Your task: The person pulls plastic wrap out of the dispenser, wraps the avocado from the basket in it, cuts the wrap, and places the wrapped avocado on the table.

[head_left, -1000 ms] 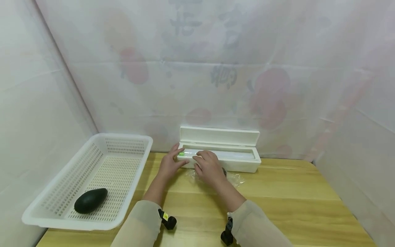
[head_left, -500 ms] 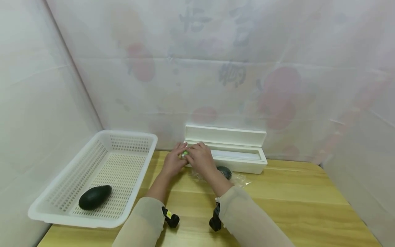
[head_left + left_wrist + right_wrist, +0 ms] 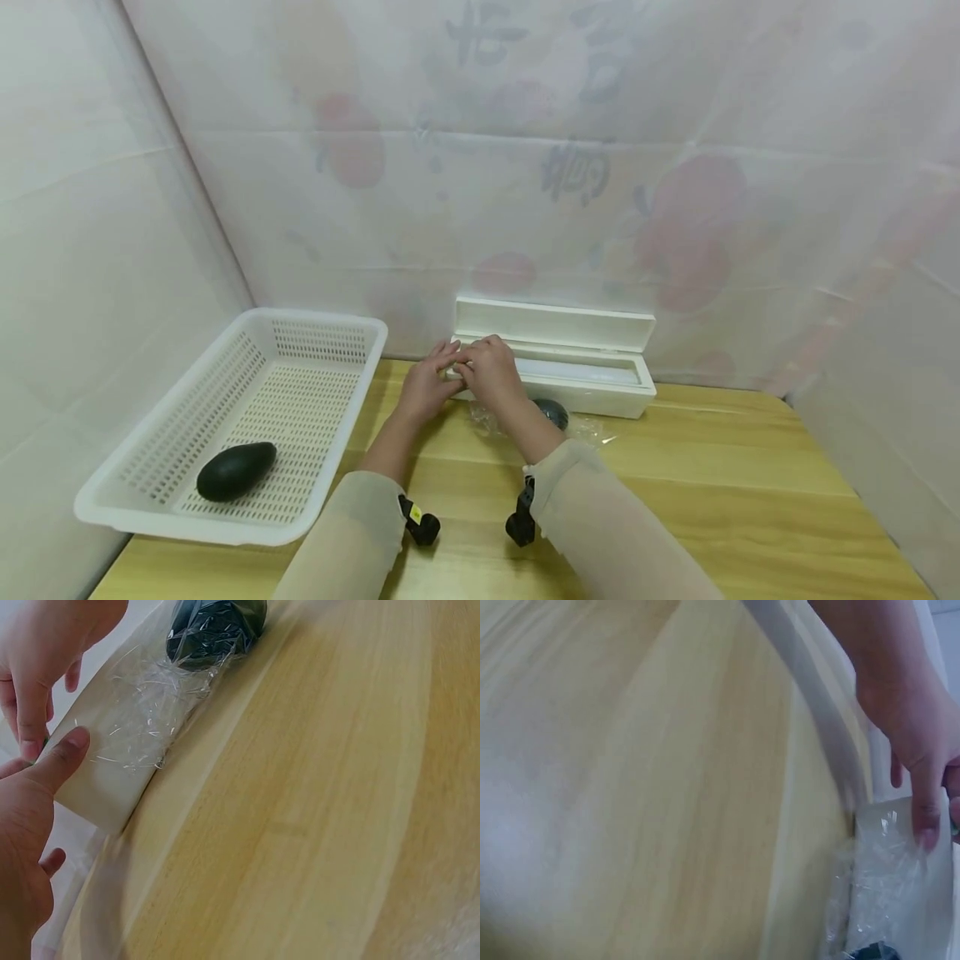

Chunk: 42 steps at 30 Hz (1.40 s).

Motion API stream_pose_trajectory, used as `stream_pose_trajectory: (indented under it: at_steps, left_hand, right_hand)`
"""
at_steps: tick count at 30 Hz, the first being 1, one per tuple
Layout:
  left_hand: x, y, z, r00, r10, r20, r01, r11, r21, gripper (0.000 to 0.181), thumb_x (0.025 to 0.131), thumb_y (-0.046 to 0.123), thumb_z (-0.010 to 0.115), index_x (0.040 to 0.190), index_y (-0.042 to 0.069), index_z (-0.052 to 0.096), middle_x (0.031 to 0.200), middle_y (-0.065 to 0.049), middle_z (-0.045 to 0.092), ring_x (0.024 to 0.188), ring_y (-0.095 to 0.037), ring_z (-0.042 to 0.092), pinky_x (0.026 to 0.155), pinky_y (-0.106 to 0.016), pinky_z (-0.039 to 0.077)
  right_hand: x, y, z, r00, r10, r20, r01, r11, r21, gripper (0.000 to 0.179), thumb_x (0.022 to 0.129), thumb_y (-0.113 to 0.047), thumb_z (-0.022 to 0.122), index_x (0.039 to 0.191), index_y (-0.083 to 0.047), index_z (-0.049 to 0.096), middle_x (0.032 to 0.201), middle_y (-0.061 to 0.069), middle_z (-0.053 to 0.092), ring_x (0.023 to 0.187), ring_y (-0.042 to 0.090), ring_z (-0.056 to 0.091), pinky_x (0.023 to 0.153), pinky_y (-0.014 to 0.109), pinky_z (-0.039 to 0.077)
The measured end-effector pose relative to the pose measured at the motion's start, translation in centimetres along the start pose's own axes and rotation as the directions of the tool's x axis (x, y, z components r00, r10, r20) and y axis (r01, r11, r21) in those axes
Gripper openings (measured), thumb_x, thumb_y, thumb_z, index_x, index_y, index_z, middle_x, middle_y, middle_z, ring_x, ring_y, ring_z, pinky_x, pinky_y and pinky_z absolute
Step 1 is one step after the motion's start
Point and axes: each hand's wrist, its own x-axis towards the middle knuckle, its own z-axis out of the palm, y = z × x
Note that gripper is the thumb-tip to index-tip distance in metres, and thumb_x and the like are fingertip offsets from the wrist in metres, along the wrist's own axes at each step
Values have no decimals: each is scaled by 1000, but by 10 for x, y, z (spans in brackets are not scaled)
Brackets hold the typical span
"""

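Note:
The long white cling film box (image 3: 588,402) stands against the back wall with its lid raised and a pale roll (image 3: 581,372) inside. My left hand (image 3: 423,390) grips its left end, thumb (image 3: 71,746) on the front face. Right beside it, my right hand (image 3: 491,375) has bent fingers at the film's edge, pinching a small green slide cutter (image 3: 46,740) mostly hidden by fingertips. Before the box lies a dark green oval fruit (image 3: 217,630) in clear cling film (image 3: 146,712). My right forearm partly covers it in the head view.
On the left stands a white perforated basket (image 3: 345,433), holding another dark green, pear-shaped fruit (image 3: 236,472). The wooden table (image 3: 712,483) ends at a printed white curtain (image 3: 420,208) behind and on both sides. Black wrist cameras hang under both sleeves.
My right hand has moved left along the box to meet my left hand at the green cutter. The wrapped fruit shows more now. The view has shifted slightly.

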Motion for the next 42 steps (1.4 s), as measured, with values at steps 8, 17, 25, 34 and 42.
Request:
stream_pose_trajectory:
  at_steps: [8, 17, 25, 34, 42]
  left_hand:
    - [-3, -3, -5, 999, 43, -19, -43, 999, 25, 56, 76, 37, 75, 128, 26, 58, 144, 15, 40, 139, -10, 28, 110, -42, 31]
    - [-8, -12, -11, 997, 75, -29, -73, 995, 68, 56, 77, 39, 74, 129, 26, 58, 145, 11, 41, 138, -11, 31, 108, -42, 34]
    - [-8, -17, -13, 994, 107, -35, -103, 990, 100, 54, 77, 38, 73, 127, 23, 60, 144, 8, 43, 138, -13, 33, 106, -42, 36]
    - [-11, -17, -16, 989, 142, -43, -135, 980, 148, 53, 78, 40, 72, 126, 21, 61, 143, 9, 44, 136, -13, 36, 104, -40, 39]
    - [-11, -18, -17, 970, 231, -73, -212, 956, 202, 51, 79, 36, 72, 125, 17, 61, 141, 2, 48, 131, -18, 43, 100, -39, 43]
  right_hand:
    - [10, 0, -11, 988, -39, 149, 31, 998, 56, 14, 84, -24, 70, 95, -17, 75, 87, -3, 72, 93, 21, 56, 94, 36, 40]
    - [9, 2, -7, 972, -56, 229, 22, 989, 149, 22, 88, -20, 66, 109, -19, 71, 90, -1, 68, 99, 19, 51, 86, 30, 47]
    - [5, 5, -8, 979, -78, 188, 57, 992, 117, 16, 87, -23, 67, 100, -17, 74, 97, -4, 67, 100, 19, 52, 90, 31, 46]
    - [1, 9, -7, 978, -66, 198, 37, 988, 147, 16, 88, -22, 66, 102, -17, 73, 99, -4, 67, 100, 17, 51, 88, 28, 47]
    - [1, 12, -2, 981, -83, 173, 50, 981, 186, 15, 89, -20, 65, 101, -15, 72, 100, -2, 67, 103, 18, 52, 89, 29, 48]
